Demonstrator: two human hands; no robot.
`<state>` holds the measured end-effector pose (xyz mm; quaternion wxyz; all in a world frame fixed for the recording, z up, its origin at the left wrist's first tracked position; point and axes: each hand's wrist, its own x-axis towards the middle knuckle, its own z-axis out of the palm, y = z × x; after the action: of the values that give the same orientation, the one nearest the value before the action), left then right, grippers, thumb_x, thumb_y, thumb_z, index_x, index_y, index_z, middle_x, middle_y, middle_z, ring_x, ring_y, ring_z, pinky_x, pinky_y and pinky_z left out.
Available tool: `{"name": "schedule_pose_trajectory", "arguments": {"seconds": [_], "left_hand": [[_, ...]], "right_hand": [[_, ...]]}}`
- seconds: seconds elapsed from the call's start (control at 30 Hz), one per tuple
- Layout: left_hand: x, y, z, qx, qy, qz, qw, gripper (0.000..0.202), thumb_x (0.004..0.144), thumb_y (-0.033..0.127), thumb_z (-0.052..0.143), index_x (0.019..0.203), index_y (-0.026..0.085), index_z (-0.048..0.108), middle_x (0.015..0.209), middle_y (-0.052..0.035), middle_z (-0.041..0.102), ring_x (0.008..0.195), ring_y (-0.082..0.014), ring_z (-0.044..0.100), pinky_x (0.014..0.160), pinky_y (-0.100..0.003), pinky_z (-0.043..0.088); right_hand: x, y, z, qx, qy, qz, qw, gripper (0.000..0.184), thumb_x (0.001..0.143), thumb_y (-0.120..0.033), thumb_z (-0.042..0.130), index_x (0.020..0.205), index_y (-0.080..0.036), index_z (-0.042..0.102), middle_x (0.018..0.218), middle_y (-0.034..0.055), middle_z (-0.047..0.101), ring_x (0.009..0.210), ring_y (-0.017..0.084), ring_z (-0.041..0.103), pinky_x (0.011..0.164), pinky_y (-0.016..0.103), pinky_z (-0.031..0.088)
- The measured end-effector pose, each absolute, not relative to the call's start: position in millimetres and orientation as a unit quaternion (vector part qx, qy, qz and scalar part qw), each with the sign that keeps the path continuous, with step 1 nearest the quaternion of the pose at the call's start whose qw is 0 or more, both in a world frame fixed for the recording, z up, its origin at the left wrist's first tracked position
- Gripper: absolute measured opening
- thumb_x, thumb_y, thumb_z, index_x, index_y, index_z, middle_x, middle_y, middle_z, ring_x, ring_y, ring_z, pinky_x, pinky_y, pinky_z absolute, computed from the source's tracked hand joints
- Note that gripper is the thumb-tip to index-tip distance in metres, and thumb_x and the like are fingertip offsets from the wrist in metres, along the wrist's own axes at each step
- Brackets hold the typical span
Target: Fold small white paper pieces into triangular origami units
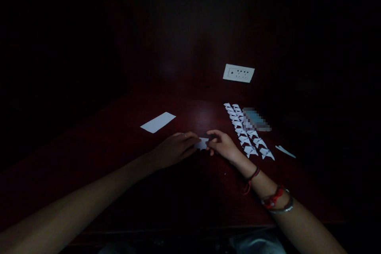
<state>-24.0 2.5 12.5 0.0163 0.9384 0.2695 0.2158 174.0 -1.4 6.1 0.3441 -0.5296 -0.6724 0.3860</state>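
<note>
Between my two hands, just above or on the dark red table (125, 190), is a small piece of white paper (203, 143). My left hand (178, 147) has its fingers closed on the paper's left edge. At the right edge, my right hand (220, 144) grips it with thumb and fingers curled. Whether the paper is folded is too dark to tell. Two rows of small folded white paper figures (240, 131) stand to the right of my right hand.
A longer white paper strip (158, 122) lies flat at the left. Beyond the figures is a blurred-out flat bluish object (257, 119). Narrow white paper slivers (285, 151) lie at the far right. A white socket panel (238, 73) is on the back wall.
</note>
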Motion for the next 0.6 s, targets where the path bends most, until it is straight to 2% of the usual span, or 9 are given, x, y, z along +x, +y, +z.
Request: {"name": "schedule_pose_trajectory", "arguments": {"seconds": [0.17, 0.3, 0.43, 0.5, 0.6], "left_hand": [[-25.3, 6.9, -2.2, 0.958, 0.218, 0.183, 0.041, 0.030, 0.084, 0.023, 0.045, 0.114, 0.021, 0.045, 0.116, -0.0051, 0.049, 0.102, -0.0170, 0.047, 0.087, -0.032, 0.035], [-29.4, 5.9, -0.6, 0.958, 0.210, 0.190, 0.047, 0.032, 0.084, 0.021, 0.044, 0.116, 0.022, 0.045, 0.117, -0.0049, 0.049, 0.104, -0.0169, 0.047, 0.088, -0.033, 0.036], [-26.5, 3.6, 1.1, 0.957, 0.218, 0.188, 0.034, 0.034, 0.085, 0.022, 0.043, 0.118, 0.023, 0.042, 0.117, -0.0043, 0.048, 0.103, -0.0172, 0.046, 0.088, -0.034, 0.035], [-21.5, 3.2, 0.4, 0.953, 0.239, 0.186, 0.016, 0.031, 0.084, 0.024, 0.044, 0.115, 0.022, 0.043, 0.114, -0.0043, 0.051, 0.100, -0.0178, 0.048, 0.086, -0.035, 0.035], [-12.3, 3.0, -1.1, 0.939, 0.284, 0.194, -0.025, 0.028, 0.081, 0.032, 0.049, 0.105, 0.018, 0.049, 0.102, -0.0058, 0.054, 0.092, -0.0202, 0.050, 0.081, -0.036, 0.037]], "right_hand": [[182.8, -6.4, 13.6, -0.515, -0.762, 0.313, 0.236, 0.037, 0.077, -0.019, 0.045, 0.114, -0.015, 0.045, 0.055, -0.0030, 0.056, 0.037, 0.006, 0.045, 0.041, 0.017, 0.035], [191.5, -7.2, 19.4, -0.433, -0.862, 0.191, 0.181, 0.031, 0.077, -0.021, 0.048, 0.107, -0.018, 0.054, 0.059, -0.0025, 0.055, 0.051, 0.007, 0.048, 0.051, 0.019, 0.035], [192.3, -7.3, 19.7, -0.389, -0.898, 0.126, 0.163, 0.031, 0.074, -0.023, 0.055, 0.105, -0.019, 0.056, 0.077, 0.0016, 0.057, 0.067, 0.010, 0.051, 0.061, 0.022, 0.037], [190.9, -7.4, 18.2, -0.385, -0.902, 0.098, 0.168, 0.028, 0.075, -0.023, 0.054, 0.103, -0.019, 0.057, 0.084, 0.0038, 0.057, 0.075, 0.012, 0.052, 0.066, 0.023, 0.038], [189.8, -7.3, 16.0, -0.388, -0.904, 0.069, 0.165, 0.022, 0.080, -0.023, 0.047, 0.099, -0.020, 0.059, 0.085, 0.0042, 0.055, 0.078, 0.012, 0.052, 0.067, 0.023, 0.038]]}}
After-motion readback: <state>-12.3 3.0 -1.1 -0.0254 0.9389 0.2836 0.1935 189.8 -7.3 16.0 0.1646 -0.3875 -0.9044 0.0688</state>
